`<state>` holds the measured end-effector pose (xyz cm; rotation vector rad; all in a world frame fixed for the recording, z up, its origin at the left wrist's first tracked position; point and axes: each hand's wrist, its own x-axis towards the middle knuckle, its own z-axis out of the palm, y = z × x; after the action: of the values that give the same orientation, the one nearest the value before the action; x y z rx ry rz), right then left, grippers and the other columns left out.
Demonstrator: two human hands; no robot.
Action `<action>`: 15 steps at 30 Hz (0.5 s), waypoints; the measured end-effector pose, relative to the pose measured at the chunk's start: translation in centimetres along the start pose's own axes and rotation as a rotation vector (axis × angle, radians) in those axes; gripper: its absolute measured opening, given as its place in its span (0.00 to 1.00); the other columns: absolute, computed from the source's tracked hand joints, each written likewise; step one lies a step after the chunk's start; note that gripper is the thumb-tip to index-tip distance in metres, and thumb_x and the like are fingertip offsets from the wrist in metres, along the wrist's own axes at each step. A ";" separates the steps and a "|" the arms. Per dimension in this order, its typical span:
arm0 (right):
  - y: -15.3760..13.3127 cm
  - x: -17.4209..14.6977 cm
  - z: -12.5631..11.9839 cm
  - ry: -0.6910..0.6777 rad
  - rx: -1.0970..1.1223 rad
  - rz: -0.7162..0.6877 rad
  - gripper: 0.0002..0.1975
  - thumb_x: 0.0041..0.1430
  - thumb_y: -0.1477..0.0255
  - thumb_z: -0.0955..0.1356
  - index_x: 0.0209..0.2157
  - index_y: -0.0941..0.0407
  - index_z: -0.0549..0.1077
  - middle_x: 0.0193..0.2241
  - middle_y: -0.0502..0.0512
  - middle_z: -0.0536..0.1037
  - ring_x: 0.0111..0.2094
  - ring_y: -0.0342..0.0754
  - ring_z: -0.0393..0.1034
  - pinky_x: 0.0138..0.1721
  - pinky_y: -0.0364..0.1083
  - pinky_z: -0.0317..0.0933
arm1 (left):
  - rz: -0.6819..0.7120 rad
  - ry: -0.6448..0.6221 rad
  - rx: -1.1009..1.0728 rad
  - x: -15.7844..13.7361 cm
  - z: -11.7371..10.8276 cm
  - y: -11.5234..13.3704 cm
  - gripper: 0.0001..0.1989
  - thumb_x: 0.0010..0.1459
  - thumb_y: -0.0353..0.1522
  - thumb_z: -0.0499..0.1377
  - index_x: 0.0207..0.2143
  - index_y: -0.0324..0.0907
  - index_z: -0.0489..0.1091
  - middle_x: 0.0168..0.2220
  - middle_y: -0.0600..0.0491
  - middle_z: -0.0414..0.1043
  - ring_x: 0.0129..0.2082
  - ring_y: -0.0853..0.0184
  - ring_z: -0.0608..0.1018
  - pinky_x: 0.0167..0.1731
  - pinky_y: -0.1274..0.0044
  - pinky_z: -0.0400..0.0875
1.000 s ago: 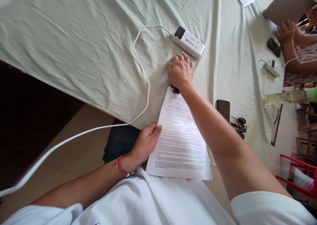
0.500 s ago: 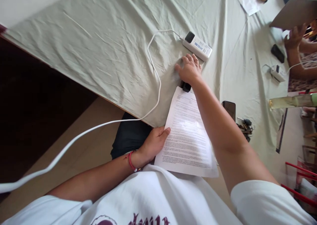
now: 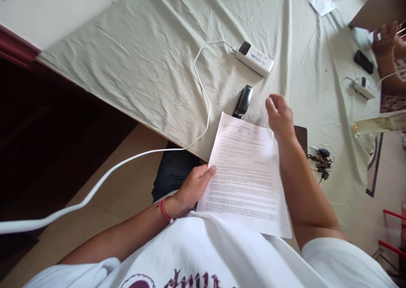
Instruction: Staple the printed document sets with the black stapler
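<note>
Printed paper sheets (image 3: 244,174) lie against my body at the table edge, text facing up. My left hand (image 3: 195,185) is closed on their left edge, thumb on top and fingers hidden underneath. A black stapler (image 3: 244,100) rests on the cloth with its near end at the top edge of the sheets; whether the paper is inside its jaws, I cannot tell. My right hand (image 3: 281,115) is off to the right of the stapler, above the upper right corner of the sheets, with curled fingers and nothing seen in them.
A white power bank-like device (image 3: 254,59) with a white cable (image 3: 203,89) sits beyond the stapler. To the right are a phone (image 3: 301,138), keys (image 3: 322,161) and a bottle (image 3: 377,125). Another person's hand (image 3: 385,40) is at the far right.
My right hand has lifted off the stapler and moved right and nearer to me, its spread fingers now curled. The stapler is uncovered. My left hand keeps its hold on the sheets.
</note>
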<state>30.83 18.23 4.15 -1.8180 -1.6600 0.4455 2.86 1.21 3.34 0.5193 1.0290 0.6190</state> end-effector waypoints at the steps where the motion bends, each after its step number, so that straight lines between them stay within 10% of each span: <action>1: -0.1 -1.8 -0.8 -0.021 -0.008 0.045 0.22 0.66 0.51 0.64 0.52 0.50 0.74 0.50 0.60 0.78 0.53 0.56 0.73 0.54 0.58 0.69 | 0.001 -0.005 0.028 0.0 0.1 0.0 0.24 0.56 0.51 0.65 0.38 0.37 0.78 0.34 0.47 0.81 0.36 0.58 0.81 0.39 0.70 0.74; 10: 2.9 -13.5 -6.2 0.025 0.367 0.418 0.27 0.58 0.53 0.73 0.55 0.49 0.72 0.53 0.57 0.77 0.49 0.52 0.75 0.48 0.52 0.72 | 0.181 -0.079 0.300 -0.9 0.0 0.5 0.24 0.64 0.50 0.57 0.40 0.38 0.79 0.35 0.48 0.82 0.34 0.60 0.81 0.38 0.72 0.75; 15: 2.1 -14.6 -6.5 -0.171 0.745 0.560 0.20 0.54 0.54 0.76 0.44 0.51 0.79 0.35 0.50 0.81 0.32 0.45 0.76 0.34 0.44 0.73 | 0.311 0.034 0.339 0.2 -1.0 0.7 0.24 0.65 0.50 0.58 0.43 0.38 0.79 0.38 0.47 0.83 0.36 0.60 0.82 0.37 0.72 0.76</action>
<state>34.33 2.56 5.25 -1.6392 -0.8480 1.2917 1.88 1.98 3.26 0.9820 1.1010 0.7322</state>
